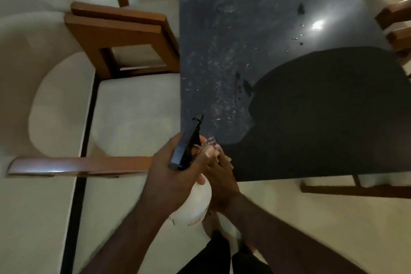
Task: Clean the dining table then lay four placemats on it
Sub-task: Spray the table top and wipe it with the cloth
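A wooden chair (pixel 115 29) stands pushed in at the table's left edge, and the back rail of a nearer chair (pixel 77 165) crosses the pale floor below it. Both sit out of the way, so the person can stand at the near corner.

The left hand (pixel 169 173) is wrapped around the neck of a spray bottle (pixel 198 204), with the fingers curled under its black trigger head (pixel 186 147). The nozzle tips up and forward toward the tabletop, which looks like the aim for misting the surface rather than the floor.

The right hand (pixel 220 176) is pressed in just beside the bottle, partly behind the left hand. Something small and patterned (pixel 211 141) shows at its fingertips — possibly a cloth, though it is too blurred to name. Whether this hand grips it, steadies the bottle or lies loose cannot be told.

The dining table (pixel 289 129) fills the right half of the view, dark and glossy. A speckled film of spray covers its left part, and a few droplets (pixel 295 38) lie near a bright reflection farther back. The person's shadow covers the near right portion.

Another wooden chair (pixel 398 29) shows at the far right edge. No placemats are in view, so the job seems to be in its cleaning stage — wetting done or under way, wiping to come.
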